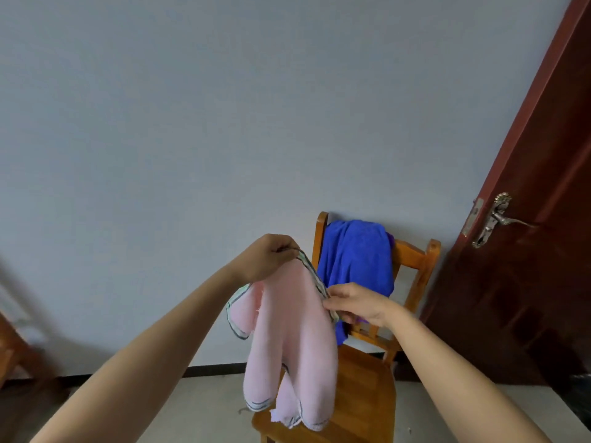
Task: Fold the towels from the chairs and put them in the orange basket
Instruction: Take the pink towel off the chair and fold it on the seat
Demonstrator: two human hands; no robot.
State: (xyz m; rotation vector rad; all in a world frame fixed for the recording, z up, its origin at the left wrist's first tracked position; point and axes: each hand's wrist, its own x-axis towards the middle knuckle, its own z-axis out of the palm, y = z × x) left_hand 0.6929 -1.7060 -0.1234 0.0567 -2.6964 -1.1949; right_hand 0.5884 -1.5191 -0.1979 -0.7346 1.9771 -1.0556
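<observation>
Pink terry towel with a striped hem hangs in front of the wooden chair, our left hand and right hand each pinching that hem with curled fingers, we judge to pull one edge straight for folding.

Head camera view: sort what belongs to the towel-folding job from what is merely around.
Job:
pale pink striped-edge terry towel, pinched by the left hand and right hand
bright blue plush towel, draped over the backrest
orange-brown wooden chair
(orange basket: out of view)

Merely around:
dark red wooden door
silver metal lever handle
grey-blue wall
</observation>
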